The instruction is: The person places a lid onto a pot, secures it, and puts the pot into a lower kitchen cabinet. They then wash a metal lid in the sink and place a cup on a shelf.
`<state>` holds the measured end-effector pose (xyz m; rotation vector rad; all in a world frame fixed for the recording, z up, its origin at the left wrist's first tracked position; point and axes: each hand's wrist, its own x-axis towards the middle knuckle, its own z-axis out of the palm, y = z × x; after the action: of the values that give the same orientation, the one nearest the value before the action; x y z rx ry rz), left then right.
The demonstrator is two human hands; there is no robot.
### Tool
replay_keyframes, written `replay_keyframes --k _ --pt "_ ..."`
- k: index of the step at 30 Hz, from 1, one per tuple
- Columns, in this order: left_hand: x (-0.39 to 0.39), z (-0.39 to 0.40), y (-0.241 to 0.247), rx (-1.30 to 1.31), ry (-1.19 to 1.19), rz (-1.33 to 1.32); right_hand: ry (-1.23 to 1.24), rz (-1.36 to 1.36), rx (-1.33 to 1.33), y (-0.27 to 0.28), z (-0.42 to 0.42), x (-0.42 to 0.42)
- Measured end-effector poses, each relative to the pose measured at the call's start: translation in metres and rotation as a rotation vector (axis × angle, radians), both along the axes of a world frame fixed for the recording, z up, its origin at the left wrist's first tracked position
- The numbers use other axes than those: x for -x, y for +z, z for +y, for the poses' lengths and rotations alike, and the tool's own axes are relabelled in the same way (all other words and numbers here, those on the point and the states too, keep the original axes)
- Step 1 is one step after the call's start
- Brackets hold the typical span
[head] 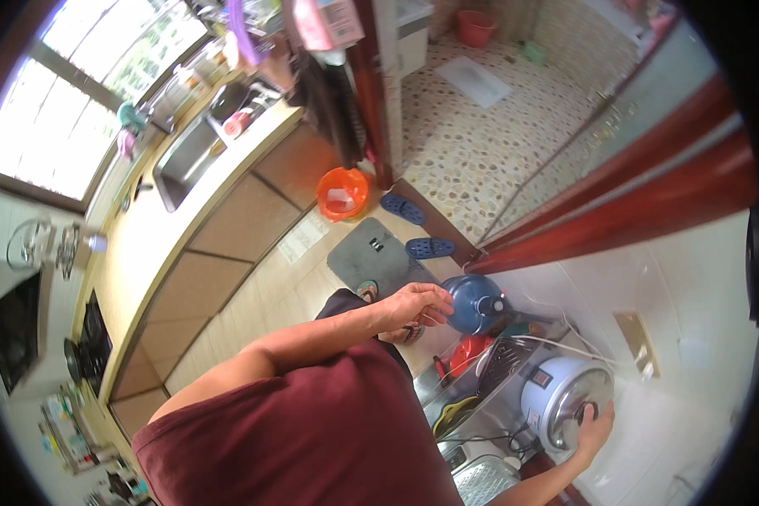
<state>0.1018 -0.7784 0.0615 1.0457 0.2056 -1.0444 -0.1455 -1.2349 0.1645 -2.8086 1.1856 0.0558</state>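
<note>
My right hand [594, 428] is at the lid knob of a white electric rice cooker [534, 395] with a steel and glass lid, standing on a metal shelf at the lower right; its thumb and fingers are around the dark knob. My left hand [417, 303] is raised in front of my body with loosely bent fingers, and nothing shows in it. Beyond its fingertips stands a blue water jug [471, 300]; whether they touch it cannot be told. Below the jug lies a red plastic item [471, 350].
A steel sink [190, 161] is set in the long counter [183, 215] at the left. On the floor are an orange-lined bin [327, 201], a grey mat [367, 253] and blue slippers [430, 248]. A red-framed doorway leads to a pebble-floored room. A white appliance [481, 474] sits beside the cooker.
</note>
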Motion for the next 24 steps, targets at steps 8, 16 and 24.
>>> replay_keyframes --k 8,16,24 --pt "0.007 0.114 -0.014 0.057 0.291 0.065 0.296 -0.188 -0.145 -0.012 0.121 -0.127" --pt "0.012 0.287 -0.028 0.053 0.534 0.053 0.792 -0.043 -0.527 -0.071 0.427 -0.257" --pt "0.005 0.489 -0.039 0.095 1.041 -0.036 1.198 -0.118 -0.628 -0.047 0.644 -0.377"
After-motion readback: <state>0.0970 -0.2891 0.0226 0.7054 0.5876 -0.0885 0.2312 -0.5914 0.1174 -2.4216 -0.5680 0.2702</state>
